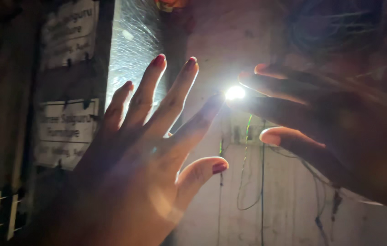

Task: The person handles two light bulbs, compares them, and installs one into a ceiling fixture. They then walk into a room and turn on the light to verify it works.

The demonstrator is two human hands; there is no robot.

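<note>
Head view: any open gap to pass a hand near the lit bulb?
Tight at the bulb: left hand and right hand almost meet there. Freer: the wall patch below, between the left thumb and right thumb, though hanging wires cross it.

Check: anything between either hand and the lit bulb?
Nothing visible. The lit bulb glows in the open gap between the left hand and right hand; fingertips of both reach right beside it, though glare hides whether they touch.
</note>
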